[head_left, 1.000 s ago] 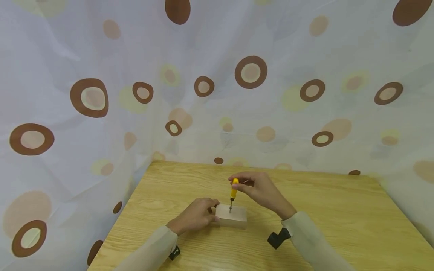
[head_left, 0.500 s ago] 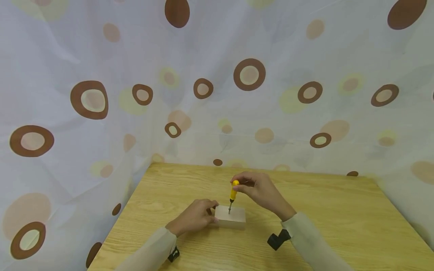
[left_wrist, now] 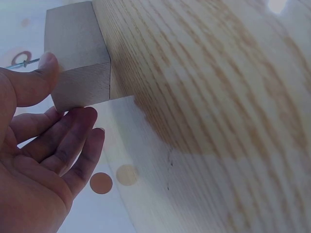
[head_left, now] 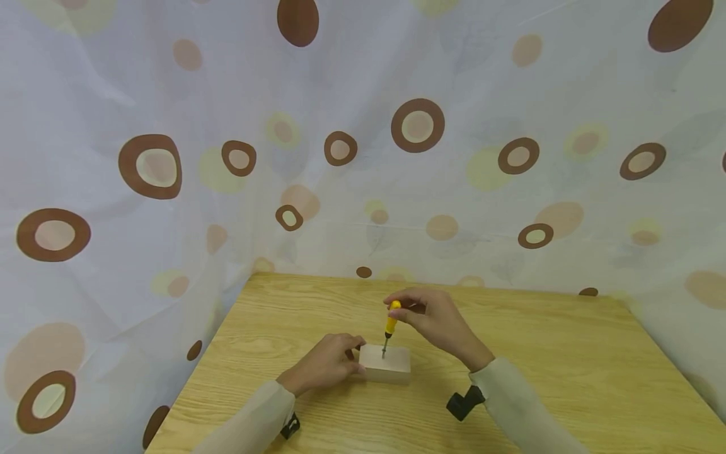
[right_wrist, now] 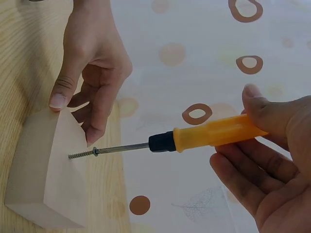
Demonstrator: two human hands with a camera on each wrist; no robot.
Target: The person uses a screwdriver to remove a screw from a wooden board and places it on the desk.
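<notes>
A pale wooden block [head_left: 398, 359] lies flat on the table. My left hand [head_left: 324, 364] grips its left end, thumb at the near edge and fingertips at the far side. My right hand [head_left: 433, 318] pinches the yellow handle of a screwdriver [right_wrist: 209, 134] between thumb and fingers. The shaft comes down, slightly tilted, onto the head of a screw [right_wrist: 83, 154] that stands in the block's top face. Much of the threaded length shows above the wood. In the left wrist view, the thumb [left_wrist: 36, 85] lies against the block and hides part of it.
The wood-grain table [head_left: 544, 366] stretches out on both sides of the block. A white sheet [head_left: 454, 75] with brown and beige circles hangs behind it and along its left side. Dark wrist-camera mounts [head_left: 466, 402] stick out below the cuffs.
My right fingers shift slightly on the screwdriver's handle. The block, screw and left hand keep their places; the head view moves a little.
</notes>
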